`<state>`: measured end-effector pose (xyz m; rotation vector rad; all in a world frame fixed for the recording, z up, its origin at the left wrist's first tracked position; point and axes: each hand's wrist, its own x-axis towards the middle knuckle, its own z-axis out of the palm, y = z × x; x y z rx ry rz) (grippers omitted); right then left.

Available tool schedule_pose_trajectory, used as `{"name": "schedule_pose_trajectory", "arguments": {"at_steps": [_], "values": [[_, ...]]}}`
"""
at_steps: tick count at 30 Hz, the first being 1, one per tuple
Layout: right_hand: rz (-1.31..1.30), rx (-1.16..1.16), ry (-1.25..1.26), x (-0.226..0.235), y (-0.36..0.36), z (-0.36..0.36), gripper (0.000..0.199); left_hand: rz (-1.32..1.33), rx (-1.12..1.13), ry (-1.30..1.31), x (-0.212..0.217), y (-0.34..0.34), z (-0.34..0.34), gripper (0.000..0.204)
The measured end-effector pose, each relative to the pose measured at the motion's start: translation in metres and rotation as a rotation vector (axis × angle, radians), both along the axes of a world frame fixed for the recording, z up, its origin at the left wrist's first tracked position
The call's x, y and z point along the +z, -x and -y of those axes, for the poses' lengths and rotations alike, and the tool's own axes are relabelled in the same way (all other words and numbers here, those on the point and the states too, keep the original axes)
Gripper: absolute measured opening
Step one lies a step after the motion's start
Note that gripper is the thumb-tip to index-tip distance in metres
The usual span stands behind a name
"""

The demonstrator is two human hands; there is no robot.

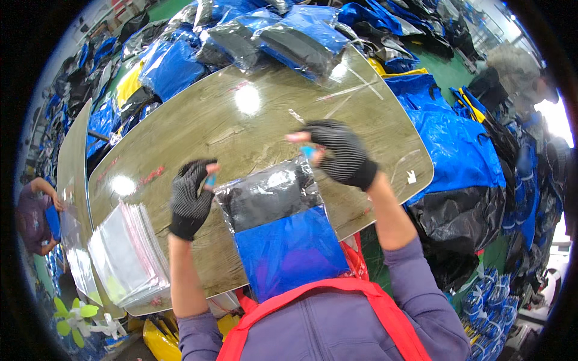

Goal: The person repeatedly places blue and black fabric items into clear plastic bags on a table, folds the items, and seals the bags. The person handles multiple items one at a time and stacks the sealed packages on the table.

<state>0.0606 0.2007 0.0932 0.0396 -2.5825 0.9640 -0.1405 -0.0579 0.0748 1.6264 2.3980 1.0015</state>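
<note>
A clear plastic bag (283,225) with a folded black and blue item inside lies in front of me, its lower end over the table's near edge against my body. My left hand (191,197), in a black striped glove with bare fingertips, is curled beside the bag's upper left corner. Something blue shows at its thumb; whether the fingers grip the film I cannot make out. Above the upper right corner is my right hand (342,155), gloved alike and blurred, its index finger stretched out apart from the thumb. A bit of blue shows there too.
A stack of clear plastic bags (129,253) lies on the left of the wooden-topped table (241,132). Packed blue and black items (301,39) pile along its far edge. Large blue and black bags (454,162) stand at the right. Another person (37,213) works at far left.
</note>
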Motion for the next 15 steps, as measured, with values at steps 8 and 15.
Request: {"name": "schedule_pose_trajectory", "arguments": {"at_steps": [8,15], "values": [[0.388,-0.935,-0.405,-0.086,-0.120,-0.126,0.051,1.055,0.262,-0.276,-0.068,-0.094,0.034,0.089],[0.150,-0.305,-0.640,-0.107,-0.069,-0.177,0.062,1.326,0.151,0.110,-0.036,-0.090,-0.012,0.050]]}}
